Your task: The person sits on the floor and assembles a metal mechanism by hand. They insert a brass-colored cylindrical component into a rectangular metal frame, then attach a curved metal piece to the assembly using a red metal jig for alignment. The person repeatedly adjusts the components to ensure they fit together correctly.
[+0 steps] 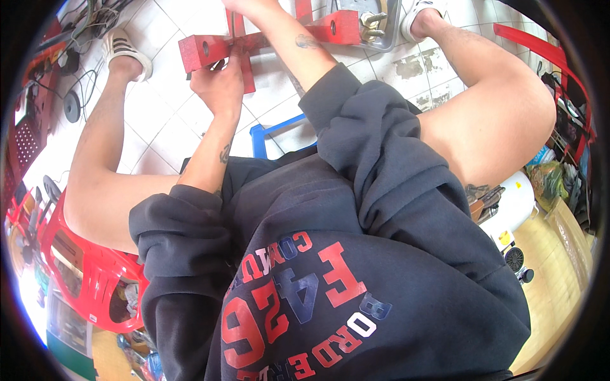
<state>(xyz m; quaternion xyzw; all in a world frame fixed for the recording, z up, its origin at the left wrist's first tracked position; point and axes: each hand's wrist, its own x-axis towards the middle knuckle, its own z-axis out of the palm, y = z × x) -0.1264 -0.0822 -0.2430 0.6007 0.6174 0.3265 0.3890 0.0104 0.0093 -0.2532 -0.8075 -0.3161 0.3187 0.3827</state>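
A red metal frame (273,41) with holes in its end blocks lies on the floor between my feet. My left hand (219,86) is closed at the frame's near side, beside its left end block, with its fingertips against the metal. Part of its grip is hidden behind the frame. My right arm reaches over the crossbar. My right hand (244,5) is at the top edge of the view, cut off so that its fingers do not show.
A grey metal tray (389,41) with large bolts (373,24) sits right of the frame. Nearer me is a blue metal bar frame (259,141). A red plastic chair (95,286) stands at left, a white cylinder (511,203) at right. Cables (82,82) lie near my left foot.
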